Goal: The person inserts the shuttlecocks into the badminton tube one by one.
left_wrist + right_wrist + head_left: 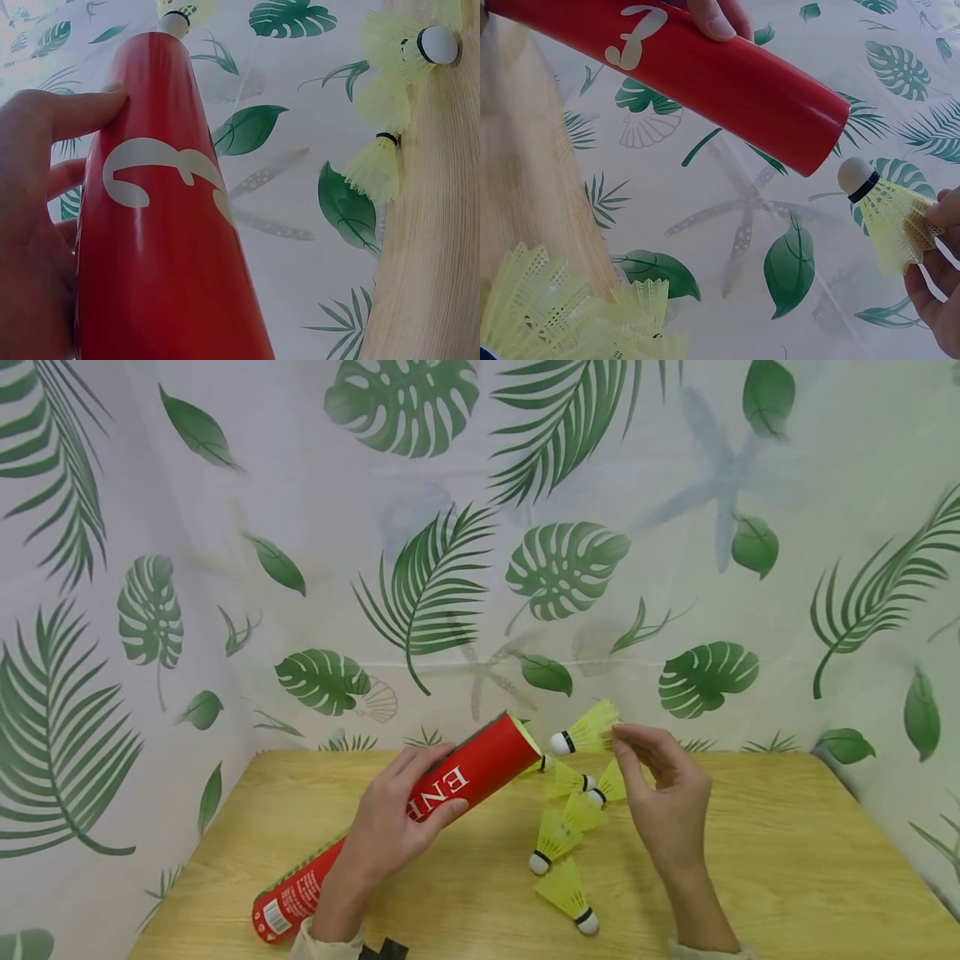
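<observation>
Head view: left hand (390, 835) fingers wrap the red tube (405, 814); right hand (663, 797) fingers pinch a yellow shuttlecock (587, 732).

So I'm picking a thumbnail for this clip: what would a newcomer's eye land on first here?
Most likely the red tube, tilted above the wooden table in the left hand, its open end facing right. Next, the yellow shuttlecock that the right hand pinches by its skirt, cork tip toward the tube's mouth. Below them, loose yellow shuttlecocks lie scattered on the table.
</observation>
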A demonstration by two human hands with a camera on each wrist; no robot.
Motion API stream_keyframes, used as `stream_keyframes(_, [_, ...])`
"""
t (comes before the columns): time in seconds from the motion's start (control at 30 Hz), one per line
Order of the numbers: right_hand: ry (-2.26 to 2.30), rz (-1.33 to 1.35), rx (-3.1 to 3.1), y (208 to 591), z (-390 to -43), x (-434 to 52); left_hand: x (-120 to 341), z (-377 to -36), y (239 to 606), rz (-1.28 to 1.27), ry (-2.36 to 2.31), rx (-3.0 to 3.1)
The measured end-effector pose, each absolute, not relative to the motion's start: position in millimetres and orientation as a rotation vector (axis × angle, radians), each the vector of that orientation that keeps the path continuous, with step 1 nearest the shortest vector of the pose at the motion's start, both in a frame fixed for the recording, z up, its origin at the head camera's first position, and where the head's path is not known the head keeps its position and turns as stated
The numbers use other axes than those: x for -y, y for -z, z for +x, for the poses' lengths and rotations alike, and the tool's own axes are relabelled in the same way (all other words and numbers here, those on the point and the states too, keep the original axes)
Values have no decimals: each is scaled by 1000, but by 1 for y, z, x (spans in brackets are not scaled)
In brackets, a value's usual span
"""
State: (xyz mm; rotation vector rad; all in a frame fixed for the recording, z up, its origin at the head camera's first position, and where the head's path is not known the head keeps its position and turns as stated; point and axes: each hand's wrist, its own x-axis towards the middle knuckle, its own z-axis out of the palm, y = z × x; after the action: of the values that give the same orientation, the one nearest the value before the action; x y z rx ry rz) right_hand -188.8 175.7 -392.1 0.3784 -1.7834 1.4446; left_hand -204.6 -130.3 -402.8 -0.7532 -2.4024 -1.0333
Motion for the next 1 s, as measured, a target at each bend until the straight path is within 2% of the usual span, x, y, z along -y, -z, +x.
stream_keyframes(1.0, [-1547, 386, 1735, 393, -186, -159, 120, -203, 405, -914, 1060, 2414])
